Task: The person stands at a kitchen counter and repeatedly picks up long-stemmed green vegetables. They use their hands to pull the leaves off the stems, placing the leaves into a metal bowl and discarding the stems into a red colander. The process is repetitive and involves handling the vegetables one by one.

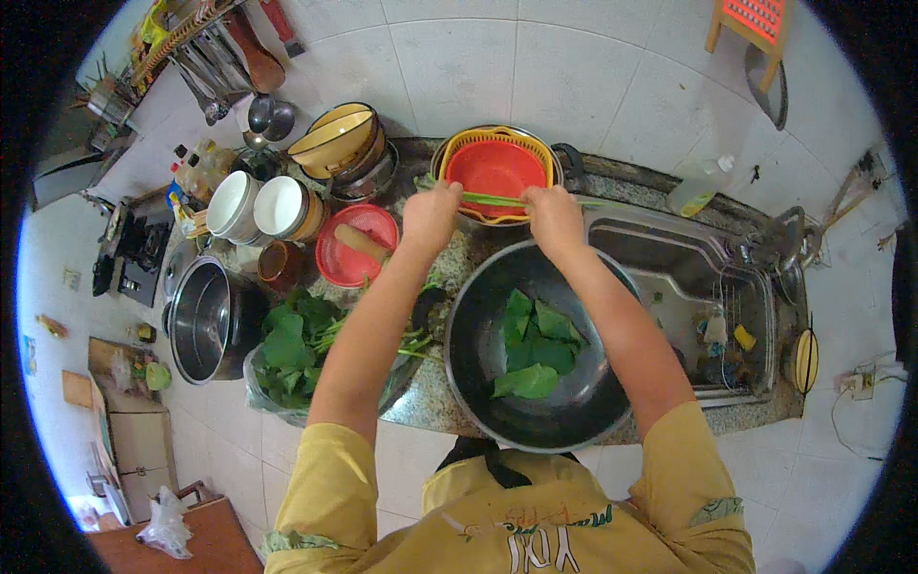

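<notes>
Both arms reach forward over the counter. My left hand [431, 216] and my right hand [555, 218] are closed on a few thin green stems [492, 200], stretched level between them. Beneath the stems sits a red plastic basin [498, 165], nested in a yellow basket [449, 143] and a metal pot. Closer to me, a large dark wok-like basin [535, 426] holds several loose green leaves [531, 381]. By my left forearm, a heap of leafy greens [290, 346] rests in a clear plastic bag, its stems pointing right.
A steel sink [660, 287] with a wire rack is on the right, a soap bottle [701, 186] behind it. At left stand a deep pot [205, 320], white bowls [280, 206], and a red strainer [337, 258] with a wooden pestle-like piece. Ladles hang above.
</notes>
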Demonstrator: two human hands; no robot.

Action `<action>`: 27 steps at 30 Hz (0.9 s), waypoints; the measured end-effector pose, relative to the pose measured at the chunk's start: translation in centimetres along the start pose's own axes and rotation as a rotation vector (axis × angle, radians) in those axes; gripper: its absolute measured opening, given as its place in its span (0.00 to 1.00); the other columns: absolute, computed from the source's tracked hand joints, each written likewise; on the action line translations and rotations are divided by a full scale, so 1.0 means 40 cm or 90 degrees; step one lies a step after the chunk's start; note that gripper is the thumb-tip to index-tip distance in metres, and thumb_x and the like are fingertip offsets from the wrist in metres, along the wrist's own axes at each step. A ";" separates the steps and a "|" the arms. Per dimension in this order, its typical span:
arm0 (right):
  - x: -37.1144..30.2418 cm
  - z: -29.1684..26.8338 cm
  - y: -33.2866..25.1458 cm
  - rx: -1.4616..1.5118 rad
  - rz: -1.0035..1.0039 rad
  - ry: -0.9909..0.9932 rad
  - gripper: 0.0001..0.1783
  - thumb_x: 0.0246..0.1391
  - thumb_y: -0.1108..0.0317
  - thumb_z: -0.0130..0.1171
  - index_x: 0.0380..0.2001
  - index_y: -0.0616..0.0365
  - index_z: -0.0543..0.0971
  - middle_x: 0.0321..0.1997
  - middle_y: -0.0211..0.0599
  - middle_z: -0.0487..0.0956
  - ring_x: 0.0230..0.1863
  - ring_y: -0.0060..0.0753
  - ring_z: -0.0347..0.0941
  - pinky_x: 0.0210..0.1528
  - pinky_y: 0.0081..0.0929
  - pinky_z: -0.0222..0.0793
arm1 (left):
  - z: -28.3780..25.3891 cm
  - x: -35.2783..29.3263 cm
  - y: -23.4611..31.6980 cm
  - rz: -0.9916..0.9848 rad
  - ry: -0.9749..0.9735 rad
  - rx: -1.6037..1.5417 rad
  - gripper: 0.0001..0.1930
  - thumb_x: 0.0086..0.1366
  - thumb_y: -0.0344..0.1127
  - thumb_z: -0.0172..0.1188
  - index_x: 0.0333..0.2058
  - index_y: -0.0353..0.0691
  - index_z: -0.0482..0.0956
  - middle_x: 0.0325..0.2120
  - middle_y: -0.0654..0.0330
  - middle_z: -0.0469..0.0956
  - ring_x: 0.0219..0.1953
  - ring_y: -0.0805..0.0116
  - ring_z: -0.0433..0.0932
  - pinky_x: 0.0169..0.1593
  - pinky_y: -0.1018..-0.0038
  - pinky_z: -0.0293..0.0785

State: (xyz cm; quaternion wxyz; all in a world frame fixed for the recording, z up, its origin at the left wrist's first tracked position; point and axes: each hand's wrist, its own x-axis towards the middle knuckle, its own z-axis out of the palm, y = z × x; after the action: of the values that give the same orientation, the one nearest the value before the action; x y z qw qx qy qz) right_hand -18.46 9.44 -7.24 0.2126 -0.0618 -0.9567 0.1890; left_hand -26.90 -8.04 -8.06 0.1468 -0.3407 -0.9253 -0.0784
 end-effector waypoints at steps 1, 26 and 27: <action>0.005 0.010 0.003 -0.026 -0.014 -0.020 0.08 0.38 0.75 0.52 0.25 0.54 0.77 0.24 0.40 0.75 0.34 0.43 0.68 0.37 0.38 0.62 | 0.017 -0.001 -0.005 0.002 -0.010 0.016 0.04 0.51 0.28 0.46 0.27 0.41 0.68 0.26 0.55 0.71 0.26 0.54 0.74 0.26 0.64 0.71; -0.235 -0.045 -0.020 0.169 -0.026 -0.034 0.10 0.39 0.74 0.59 0.30 0.56 0.77 0.36 0.37 0.75 0.41 0.39 0.67 0.47 0.31 0.61 | -0.328 -0.535 -0.209 -0.269 0.119 -0.262 0.05 0.50 0.25 0.55 0.28 0.38 0.76 0.23 0.55 0.73 0.28 0.56 0.72 0.30 0.70 0.68; -0.269 -0.050 -0.028 0.186 0.020 -0.039 0.09 0.39 0.74 0.59 0.29 0.56 0.77 0.35 0.36 0.75 0.41 0.38 0.67 0.46 0.30 0.61 | -0.333 -0.566 -0.211 -0.270 0.119 -0.243 0.05 0.50 0.25 0.55 0.28 0.38 0.76 0.23 0.55 0.73 0.27 0.56 0.72 0.30 0.70 0.68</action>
State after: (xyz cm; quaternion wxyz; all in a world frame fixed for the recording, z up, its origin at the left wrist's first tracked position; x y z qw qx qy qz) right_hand -7.95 6.93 -9.25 0.1872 -0.0392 -0.9239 0.3313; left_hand -13.12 -31.44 -3.22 0.1449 -0.1528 -0.9268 -0.3110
